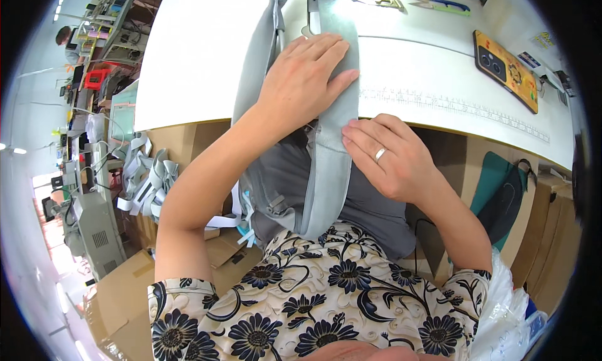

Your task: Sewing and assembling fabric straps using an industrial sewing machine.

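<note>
A long pale grey-blue fabric piece [332,166] runs from the white work table down over my lap, its lower end bent back near my waist. My left hand [304,72] lies flat on it at the table, thumb spread to the right and fingertips close below the metal foot of a sewing machine [313,6]. Past the table edge, my right hand [392,157], with a ring on one finger, pinches the fabric's right border; its thumb is hidden. A grey buckle-like fitting [276,205] hangs on the fabric's left part.
On the table lie a phone in a yellow patterned case [506,72], blue-handled thread snips [442,5] and a small metal tool [379,2]. Ruler marks [451,105] run along its front. Grey-white straps [149,179] hang at left; cardboard [122,298] stands below. Another person [68,40] is far left.
</note>
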Available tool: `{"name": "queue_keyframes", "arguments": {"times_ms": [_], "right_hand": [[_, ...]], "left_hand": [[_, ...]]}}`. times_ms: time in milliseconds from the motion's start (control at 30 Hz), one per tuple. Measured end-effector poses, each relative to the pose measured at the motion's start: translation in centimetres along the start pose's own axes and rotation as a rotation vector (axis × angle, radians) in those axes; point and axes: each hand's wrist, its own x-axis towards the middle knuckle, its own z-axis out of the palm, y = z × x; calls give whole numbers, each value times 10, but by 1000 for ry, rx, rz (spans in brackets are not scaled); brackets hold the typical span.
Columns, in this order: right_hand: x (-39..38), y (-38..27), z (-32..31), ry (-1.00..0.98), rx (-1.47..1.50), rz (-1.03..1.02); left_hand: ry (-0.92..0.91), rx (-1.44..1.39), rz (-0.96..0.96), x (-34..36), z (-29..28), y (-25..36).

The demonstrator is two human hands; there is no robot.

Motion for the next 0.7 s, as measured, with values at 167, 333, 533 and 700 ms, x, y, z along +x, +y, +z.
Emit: {"name": "queue_keyframes", "arguments": {"times_ms": [167,333,533,700], "right_hand": [[0,-2,-11,-51,55,22],[10,8,-16,-69,33,55],[26,38,-11,-124,50,101],[35,48,-16,-142,64,83]], "left_hand": [[-61,8,18,0,-11,6],[-77,26,43,8,-13,-1],[-162,-153,6,29,-19,-18],[-139,-138,83,16,-24,-8]]}}
